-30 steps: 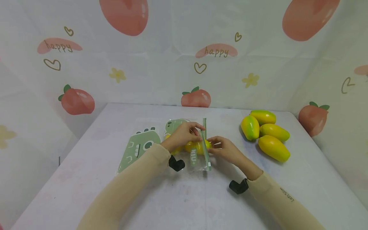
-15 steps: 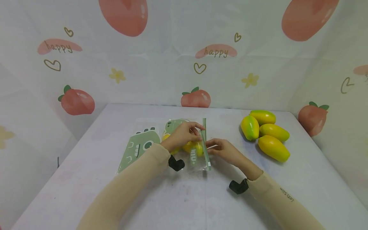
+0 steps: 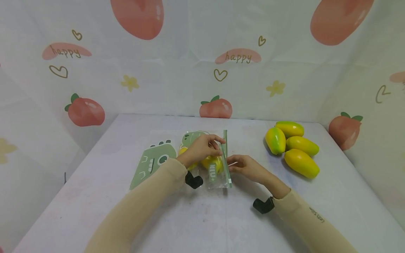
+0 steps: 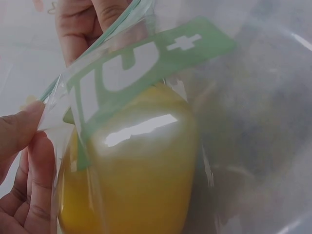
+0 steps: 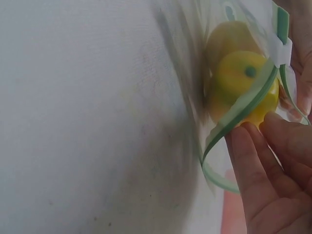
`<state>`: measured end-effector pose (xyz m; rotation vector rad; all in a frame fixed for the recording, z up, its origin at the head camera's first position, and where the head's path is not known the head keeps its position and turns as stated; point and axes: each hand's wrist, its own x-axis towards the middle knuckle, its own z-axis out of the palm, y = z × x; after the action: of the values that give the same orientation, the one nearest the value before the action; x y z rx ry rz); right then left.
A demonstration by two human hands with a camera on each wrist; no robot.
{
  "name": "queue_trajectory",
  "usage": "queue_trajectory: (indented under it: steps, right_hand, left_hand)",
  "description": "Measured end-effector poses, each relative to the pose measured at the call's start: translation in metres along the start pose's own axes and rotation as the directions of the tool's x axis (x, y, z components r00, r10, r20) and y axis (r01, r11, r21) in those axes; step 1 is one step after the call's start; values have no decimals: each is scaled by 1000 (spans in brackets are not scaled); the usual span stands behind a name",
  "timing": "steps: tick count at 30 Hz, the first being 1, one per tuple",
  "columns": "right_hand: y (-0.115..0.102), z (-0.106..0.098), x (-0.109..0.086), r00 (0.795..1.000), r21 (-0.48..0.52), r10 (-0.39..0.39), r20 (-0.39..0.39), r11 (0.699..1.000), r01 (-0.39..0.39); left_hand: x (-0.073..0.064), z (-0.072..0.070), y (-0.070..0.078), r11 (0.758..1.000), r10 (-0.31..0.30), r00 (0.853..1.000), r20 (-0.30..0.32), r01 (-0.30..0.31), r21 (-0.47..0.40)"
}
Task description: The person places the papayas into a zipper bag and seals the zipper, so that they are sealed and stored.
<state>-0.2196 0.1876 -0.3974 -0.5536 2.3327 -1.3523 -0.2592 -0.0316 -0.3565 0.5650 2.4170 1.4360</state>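
Note:
A clear zip bag point(image 3: 212, 179) with green print lies mid-table, its green-edged mouth facing right. My left hand point(image 3: 202, 149) pinches the bag's upper film near the mouth, thumb and finger on the plastic in the left wrist view. Inside is a yellow papaya point(image 4: 136, 161), with another papaya point(image 5: 229, 41) deeper in. At the mouth, my right hand point(image 3: 248, 167) has its fingers extended. In the right wrist view its fingertips point(image 5: 243, 139) are right at the rim, close by the near papaya's end. The white slider point(image 5: 282, 51) sits at one end of the zip.
Several yellow-green papayas point(image 3: 302, 163) lie grouped at the table's right rear. A flat clear bag with a green monster print point(image 3: 155, 158) lies left of the filled bag, partly behind the left forearm. A printed cloth point(image 3: 177, 77) hangs behind the table point(image 3: 221, 225).
The near papaya has slid left from the zip edge, further into the bag. My right fingers have shifted slightly left and toward me. The left hand keeps its hold on the bag.

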Motion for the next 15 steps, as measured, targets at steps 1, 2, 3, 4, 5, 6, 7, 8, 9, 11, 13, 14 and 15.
queue_trajectory:
  steps: [1, 2, 3, 4, 5, 6, 7, 8, 9, 11, 13, 14, 15]
  right_hand:
    - [0, -1, 0, 1000, -4, -2, -3, 1000, 2]
    - [1, -1, -1, 1000, -7, -5, -6, 1000, 5]
    - [1, -2, -1, 1000, -10, -13, -9, 1000, 12]
    - [1, -2, -1, 1000, -17, -18, -14, 1000, 18]
    - [2, -3, -2, 999, -20, -26, -19, 999, 25]
    - [2, -4, -3, 999, -19, -35, -23, 999, 34]
    - [2, -4, -3, 999, -19, -43, -27, 999, 43]
    - [2, -5, -4, 998, -16, -51, -31, 999, 50]
    - [1, -6, -4, 998, -15, -57, -36, 998, 56]
    - [1, -7, -5, 997, -11, -62, -44, 998, 61]
    - [0, -9, -6, 997, -6, -52, -57, 999, 52]
    - [0, -10, -6, 997, -4, -45, -66, 999, 45]
    - [-1, -10, -6, 997, -3, -38, -72, 999, 38]
  left_hand:
    - [0, 0, 0, 1000, 1, 1000, 1, -1, -2]
    - [0, 0, -1, 1000, 3, 1000, 1, -3, -2]
    - [0, 0, -1, 1000, 5, 1000, 2, -5, -4]
    - [0, 0, -1, 1000, 9, 1000, 2, -9, -5]
    - [0, 0, -2, 1000, 11, 1000, 3, -11, -6]
    - [1, 0, -3, 1000, 11, 1000, 5, -11, -10]
    - [1, 0, -3, 1000, 11, 1000, 8, -11, -13]
    - [2, 0, -4, 1000, 11, 1000, 9, -11, -15]
    - [2, 0, -5, 1000, 9, 1000, 10, -9, -17]
    - [2, 0, -6, 1000, 1, 1000, 12, -1, -21]
    - [2, 0, -7, 1000, -8, 1000, 13, 8, -24]
    - [2, 0, -7, 1000, -12, 1000, 13, 12, -25]
    - [2, 0, -7, 999, -16, 1000, 12, 17, -27]
